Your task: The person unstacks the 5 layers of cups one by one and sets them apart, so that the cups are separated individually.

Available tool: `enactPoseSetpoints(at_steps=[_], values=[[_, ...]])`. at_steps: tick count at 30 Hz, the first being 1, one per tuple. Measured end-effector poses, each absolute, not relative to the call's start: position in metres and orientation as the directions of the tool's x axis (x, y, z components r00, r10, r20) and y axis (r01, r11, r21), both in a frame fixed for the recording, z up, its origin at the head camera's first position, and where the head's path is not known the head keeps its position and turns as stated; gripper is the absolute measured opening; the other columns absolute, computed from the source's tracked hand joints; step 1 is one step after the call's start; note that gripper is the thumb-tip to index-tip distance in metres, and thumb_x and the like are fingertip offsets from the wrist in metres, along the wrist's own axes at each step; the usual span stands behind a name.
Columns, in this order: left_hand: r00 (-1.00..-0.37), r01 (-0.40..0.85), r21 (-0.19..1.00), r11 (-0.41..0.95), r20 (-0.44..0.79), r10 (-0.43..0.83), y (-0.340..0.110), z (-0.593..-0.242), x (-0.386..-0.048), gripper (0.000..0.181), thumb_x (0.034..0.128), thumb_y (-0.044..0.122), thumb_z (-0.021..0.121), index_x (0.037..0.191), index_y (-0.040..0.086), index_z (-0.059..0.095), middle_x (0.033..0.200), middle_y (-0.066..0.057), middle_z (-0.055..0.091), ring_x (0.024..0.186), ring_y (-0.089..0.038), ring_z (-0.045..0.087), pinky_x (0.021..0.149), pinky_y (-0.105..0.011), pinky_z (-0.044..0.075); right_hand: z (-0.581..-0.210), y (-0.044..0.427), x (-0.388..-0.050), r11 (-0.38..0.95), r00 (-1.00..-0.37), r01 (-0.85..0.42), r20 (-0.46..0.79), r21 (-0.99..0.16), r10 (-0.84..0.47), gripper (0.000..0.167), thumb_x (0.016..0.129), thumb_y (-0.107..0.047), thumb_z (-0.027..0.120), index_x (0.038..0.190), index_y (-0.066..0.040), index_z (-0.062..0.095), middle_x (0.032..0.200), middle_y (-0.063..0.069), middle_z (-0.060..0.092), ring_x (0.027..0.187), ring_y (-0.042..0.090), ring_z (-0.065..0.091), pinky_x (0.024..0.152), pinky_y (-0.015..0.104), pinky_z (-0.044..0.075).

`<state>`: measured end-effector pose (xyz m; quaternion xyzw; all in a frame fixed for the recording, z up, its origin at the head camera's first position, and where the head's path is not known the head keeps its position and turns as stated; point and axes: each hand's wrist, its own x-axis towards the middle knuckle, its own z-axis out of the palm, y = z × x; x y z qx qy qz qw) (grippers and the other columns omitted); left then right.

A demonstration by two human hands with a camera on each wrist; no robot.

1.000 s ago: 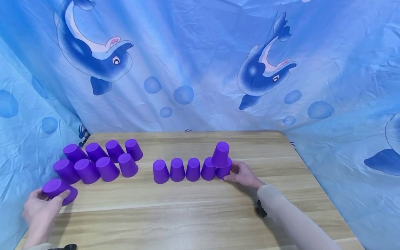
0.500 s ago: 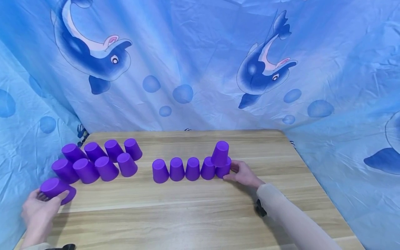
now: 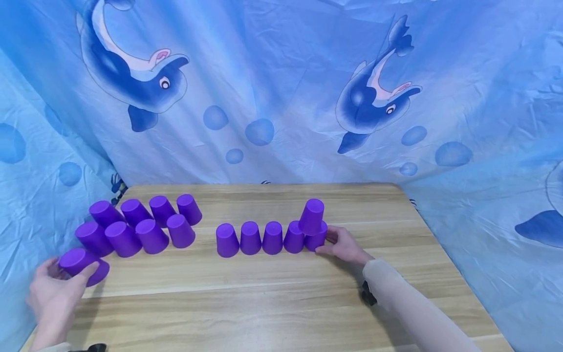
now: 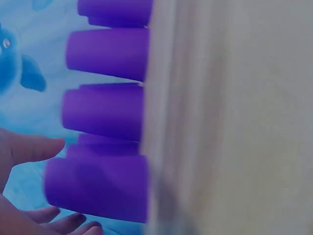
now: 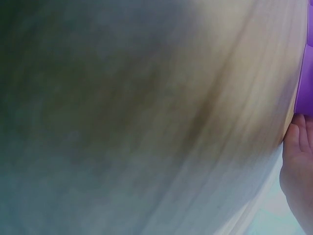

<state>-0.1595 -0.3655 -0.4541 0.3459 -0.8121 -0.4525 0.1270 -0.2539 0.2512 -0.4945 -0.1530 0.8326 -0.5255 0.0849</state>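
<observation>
In the head view, a purple cup (image 3: 79, 265) stands upside down at the front left, its base facing up. My left hand (image 3: 54, 293) is around it, thumb at the near side. The left wrist view shows that hand's thumb (image 4: 39, 148) and fingers spread on either side of the cup (image 4: 98, 188), seemingly apart from it. Right of centre, an upper purple cup (image 3: 312, 216) rests upside down across the last two cups of a row. My right hand (image 3: 345, 245) holds the row's end cup (image 3: 314, 241), with the thumb in front and fingers behind.
Several upside-down purple cups (image 3: 122, 238) stand in two slanting rows at the left. A straight row of cups (image 3: 250, 238) stands mid-table. The wooden table (image 3: 264, 303) meets a blue dolphin-print cloth (image 3: 290, 88) at its back and sides.
The view shifts slightly with the head. Both hands and all the cups keep nearly the same places.
</observation>
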Motion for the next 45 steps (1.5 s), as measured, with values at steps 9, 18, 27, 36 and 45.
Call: enactPoseSetpoints(at_steps=[9,18,27,36,45], values=[[-0.657,-0.246,0.873,0.421,0.169,-0.735,-0.324,-0.419,-0.155,0.085,0.0766,0.030,0.080,0.148,0.022,0.034,0.149,-0.003,0.037,0.132,-0.024,0.037,0.109,-0.032,0.029,-0.500,0.254,-0.255,0.405,-0.941,-0.166,0.022,-0.899,-0.337,0.064,0.075,-0.009,0.082,0.131,0.002,0.053,0.127,0.014,0.058,0.120,0.029,0.052,0.104,0.042,0.037],[-0.775,0.108,0.861,0.496,0.386,-0.501,-0.244,-0.400,-0.174,0.067,0.0758,0.013,0.082,0.136,0.010,0.051,0.131,-0.011,0.054,0.114,-0.018,0.054,0.095,-0.023,0.044,-0.500,0.254,-0.257,0.407,-0.940,-0.174,0.028,-0.897,-0.339,0.065,0.074,-0.011,0.083,0.130,0.000,0.054,0.127,0.013,0.058,0.120,0.027,0.052,0.104,0.040,0.037],[-0.844,0.334,0.823,0.460,0.479,-0.243,-0.159,-0.405,-0.206,0.062,0.0741,0.006,0.082,0.128,-0.002,0.054,0.121,-0.018,0.058,0.109,-0.035,0.057,0.094,-0.042,0.047,-0.502,0.254,-0.257,0.394,-0.935,-0.207,0.062,-0.896,-0.349,0.064,0.074,-0.009,0.082,0.131,0.002,0.053,0.128,0.016,0.057,0.120,0.031,0.052,0.104,0.043,0.037],[-0.891,0.392,0.852,0.347,0.446,-0.088,-0.091,-0.411,-0.229,0.060,0.0745,0.005,0.081,0.127,-0.002,0.053,0.121,-0.019,0.058,0.108,-0.032,0.056,0.093,-0.044,0.048,-0.502,0.255,-0.257,0.402,-0.940,-0.191,0.049,-0.896,-0.337,0.065,0.074,-0.007,0.083,0.131,0.001,0.054,0.128,0.014,0.058,0.120,0.028,0.052,0.104,0.040,0.038],[-0.915,0.393,0.877,0.277,0.401,0.029,-0.039,-0.417,-0.242,0.059,0.0746,0.009,0.082,0.126,0.000,0.055,0.122,-0.016,0.059,0.107,-0.031,0.057,0.092,-0.045,0.048,-0.504,0.253,-0.258,0.387,-0.938,-0.186,0.046,-0.903,-0.344,0.066,0.074,-0.003,0.082,0.132,0.005,0.051,0.129,0.019,0.055,0.122,0.034,0.049,0.105,0.047,0.035]])
